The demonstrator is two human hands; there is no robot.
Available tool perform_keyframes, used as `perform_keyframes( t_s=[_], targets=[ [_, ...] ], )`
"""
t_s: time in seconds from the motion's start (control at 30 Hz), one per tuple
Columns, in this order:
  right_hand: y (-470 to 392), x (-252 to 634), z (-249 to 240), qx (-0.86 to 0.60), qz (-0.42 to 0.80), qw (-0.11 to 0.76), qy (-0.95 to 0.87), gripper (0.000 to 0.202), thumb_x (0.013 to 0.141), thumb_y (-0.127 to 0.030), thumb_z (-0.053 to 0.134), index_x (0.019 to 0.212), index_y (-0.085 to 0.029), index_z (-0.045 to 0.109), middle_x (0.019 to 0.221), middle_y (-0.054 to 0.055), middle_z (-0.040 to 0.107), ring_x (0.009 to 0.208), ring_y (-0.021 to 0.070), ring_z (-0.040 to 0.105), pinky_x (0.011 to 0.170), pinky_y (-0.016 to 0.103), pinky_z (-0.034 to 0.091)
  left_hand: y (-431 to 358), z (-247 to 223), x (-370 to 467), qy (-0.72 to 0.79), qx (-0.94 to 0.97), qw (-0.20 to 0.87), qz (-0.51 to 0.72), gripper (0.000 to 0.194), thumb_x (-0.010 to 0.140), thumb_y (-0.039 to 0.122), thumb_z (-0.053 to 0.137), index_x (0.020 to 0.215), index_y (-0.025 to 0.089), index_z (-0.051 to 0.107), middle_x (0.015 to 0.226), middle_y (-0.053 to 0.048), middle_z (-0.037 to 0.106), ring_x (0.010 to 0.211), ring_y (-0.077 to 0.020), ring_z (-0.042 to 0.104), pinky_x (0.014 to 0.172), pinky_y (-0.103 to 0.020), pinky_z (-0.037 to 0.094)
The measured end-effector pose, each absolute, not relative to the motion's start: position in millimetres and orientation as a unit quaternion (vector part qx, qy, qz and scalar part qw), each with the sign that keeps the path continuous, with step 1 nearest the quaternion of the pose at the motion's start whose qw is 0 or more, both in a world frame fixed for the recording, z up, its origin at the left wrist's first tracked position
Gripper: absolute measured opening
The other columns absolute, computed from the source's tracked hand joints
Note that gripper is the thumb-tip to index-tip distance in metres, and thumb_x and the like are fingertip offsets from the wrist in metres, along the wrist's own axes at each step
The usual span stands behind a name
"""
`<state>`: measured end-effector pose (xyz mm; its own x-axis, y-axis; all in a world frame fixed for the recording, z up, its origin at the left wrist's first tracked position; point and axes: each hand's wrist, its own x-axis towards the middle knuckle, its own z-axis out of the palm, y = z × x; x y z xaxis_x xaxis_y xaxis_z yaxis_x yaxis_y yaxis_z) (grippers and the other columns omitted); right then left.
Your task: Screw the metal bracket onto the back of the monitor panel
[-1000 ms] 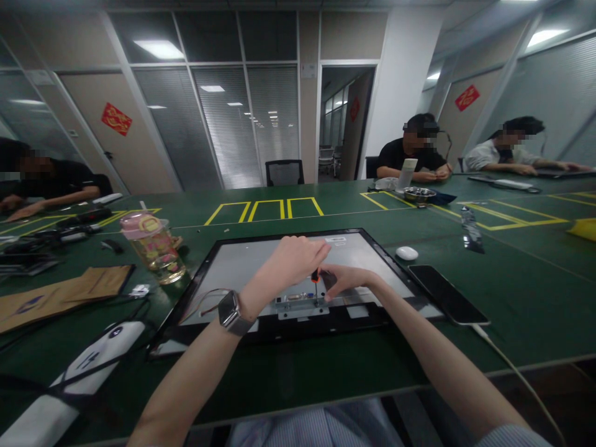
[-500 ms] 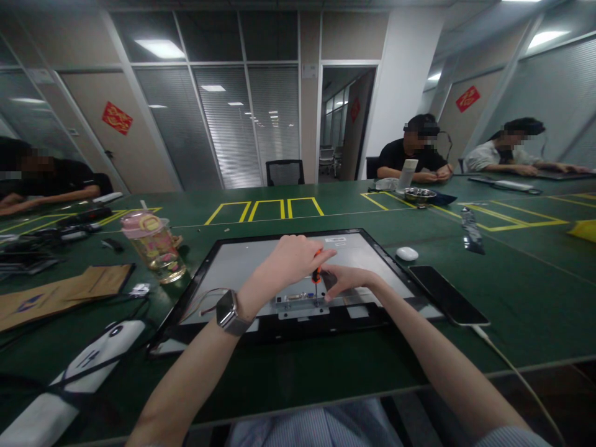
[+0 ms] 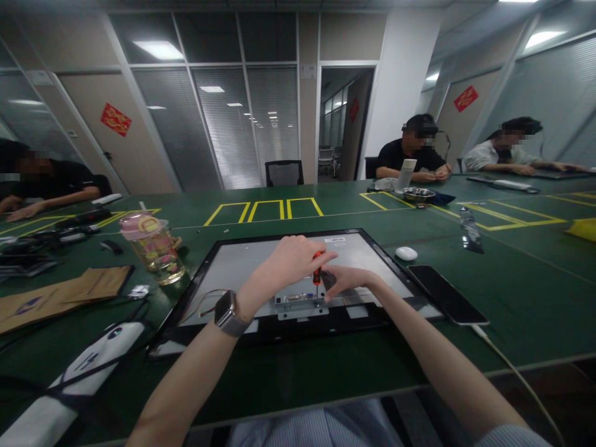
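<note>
A screwdriver point(image 3: 317, 277) with an orange and black handle stands upright, its tip down at a metal bracket point(image 3: 302, 312) with ports. My left hand point(image 3: 295, 253), a watch on its wrist, is closed around the upper handle from above. My right hand point(image 3: 349, 279) is beside the shaft, thumb and forefinger apart, the thumb by the bracket's right end; its other fingers are partly hidden. Under both hands lies a flat display panel point(image 3: 233, 261) with a black frame and a grey back. Whatever is under the screwdriver tip is too small to make out.
Left of the panel stand a drink cup point(image 3: 151, 245), a paper bag point(image 3: 65, 295) and a white device with a strap point(image 3: 97, 360). To the right are a phone on a cable point(image 3: 447, 295) and a white earbud case point(image 3: 406, 253). Several people sit around the green table.
The screwdriver handle appears turned, with more of its orange showing between my left fingers. Both hands stay in nearly the same place.
</note>
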<state>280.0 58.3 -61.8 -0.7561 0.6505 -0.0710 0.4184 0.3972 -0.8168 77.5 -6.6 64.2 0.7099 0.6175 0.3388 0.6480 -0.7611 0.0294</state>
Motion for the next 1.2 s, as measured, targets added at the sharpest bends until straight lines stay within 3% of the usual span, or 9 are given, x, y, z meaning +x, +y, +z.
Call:
perform_keyframes(
  t_s=[0.07, 0.23, 0.4, 0.5, 0.6, 0.77, 0.9, 1.07, 1.2],
  targets=[
    [58.8, 279.3, -62.6, -0.311, 0.449, 0.138, -0.826, 0.071, 0.057, -0.045, 0.081, 0.117, -0.019, 0.055, 0.125, 0.006, 0.053, 0.115, 0.0298, 0.046, 0.101, 0.04, 0.034, -7.7, 65.0, 76.6, -0.343, -0.923, 0.051, -0.165, 0.045, 0.093, 0.039, 0.031, 0.066, 0.017, 0.059, 0.058, -0.002, 0.057, 0.053, -0.0121, 0.048, 0.053, -0.026, 0.029],
    [59.2, 277.7, -64.7, -0.295, 0.453, 0.149, -0.828, 0.072, 0.057, -0.045, 0.081, 0.119, -0.019, 0.054, 0.126, 0.006, 0.051, 0.115, 0.0291, 0.047, 0.101, 0.041, 0.034, -9.5, 67.8, 74.0, -0.317, -0.933, 0.034, -0.169, 0.033, 0.089, 0.024, 0.032, 0.073, 0.016, 0.06, 0.082, -0.005, 0.063, 0.067, -0.0132, 0.054, 0.059, -0.027, 0.034],
    [55.9, 277.8, -60.7, -0.311, 0.453, 0.146, -0.823, 0.075, 0.056, -0.044, 0.081, 0.12, -0.018, 0.052, 0.121, 0.006, 0.053, 0.116, 0.0289, 0.046, 0.102, 0.041, 0.033, -6.5, 67.0, 75.4, -0.346, -0.921, 0.02, -0.178, 0.033, 0.092, 0.035, 0.034, 0.086, 0.017, 0.061, 0.073, -0.003, 0.064, 0.062, -0.0133, 0.054, 0.056, -0.026, 0.033],
    [53.8, 278.1, -57.2, -0.314, 0.454, 0.145, -0.821, 0.074, 0.056, -0.043, 0.081, 0.12, -0.02, 0.052, 0.125, 0.005, 0.052, 0.118, 0.0285, 0.044, 0.103, 0.04, 0.031, -4.0, 65.7, 75.5, -0.363, -0.916, 0.043, -0.164, 0.042, 0.092, 0.045, 0.035, 0.075, 0.017, 0.062, 0.063, -0.003, 0.061, 0.057, -0.0133, 0.052, 0.054, -0.026, 0.03],
    [53.8, 277.8, -56.7, -0.326, 0.452, 0.138, -0.819, 0.071, 0.056, -0.044, 0.081, 0.116, -0.019, 0.053, 0.123, 0.006, 0.053, 0.114, 0.0292, 0.047, 0.1, 0.041, 0.035, -3.8, 65.2, 74.2, -0.352, -0.919, 0.065, -0.165, 0.042, 0.091, 0.04, 0.034, 0.068, 0.017, 0.06, 0.064, -0.003, 0.059, 0.057, -0.0131, 0.051, 0.055, -0.027, 0.031],
    [57.4, 277.7, -61.7, -0.319, 0.444, 0.141, -0.825, 0.073, 0.056, -0.046, 0.081, 0.117, -0.018, 0.053, 0.12, 0.005, 0.054, 0.111, 0.0288, 0.048, 0.098, 0.041, 0.037, -6.9, 66.6, 72.8, -0.328, -0.928, 0.058, -0.166, 0.032, 0.088, 0.025, 0.034, 0.076, 0.017, 0.061, 0.084, -0.005, 0.062, 0.066, -0.0128, 0.053, 0.056, -0.026, 0.034],
    [56.4, 278.2, -61.1, -0.308, 0.443, 0.149, -0.829, 0.072, 0.057, -0.045, 0.08, 0.119, -0.02, 0.052, 0.123, 0.005, 0.052, 0.115, 0.0285, 0.046, 0.101, 0.041, 0.034, -6.1, 67.1, 73.5, -0.333, -0.926, 0.028, -0.173, 0.034, 0.092, 0.034, 0.034, 0.084, 0.017, 0.062, 0.079, -0.004, 0.065, 0.068, -0.0145, 0.057, 0.059, -0.027, 0.035],
    [52.1, 278.8, -53.4, -0.338, 0.444, 0.123, -0.821, 0.074, 0.056, -0.046, 0.081, 0.12, -0.023, 0.052, 0.126, 0.005, 0.052, 0.117, 0.0312, 0.046, 0.102, 0.043, 0.034, -3.6, 66.9, 74.5, -0.355, -0.919, 0.028, -0.167, 0.043, 0.09, 0.049, 0.04, 0.073, 0.017, 0.063, 0.063, -0.003, 0.061, 0.057, -0.0138, 0.054, 0.055, -0.026, 0.033],
    [54.3, 279.1, -55.8, -0.35, 0.438, 0.116, -0.82, 0.075, 0.056, -0.047, 0.081, 0.121, -0.023, 0.052, 0.126, 0.006, 0.052, 0.116, 0.0318, 0.046, 0.101, 0.044, 0.035, -5.4, 67.5, 73.9, -0.326, -0.929, 0.014, -0.173, 0.035, 0.091, 0.042, 0.04, 0.079, 0.018, 0.063, 0.075, -0.003, 0.064, 0.066, -0.0146, 0.057, 0.06, -0.026, 0.038]
  ],
)
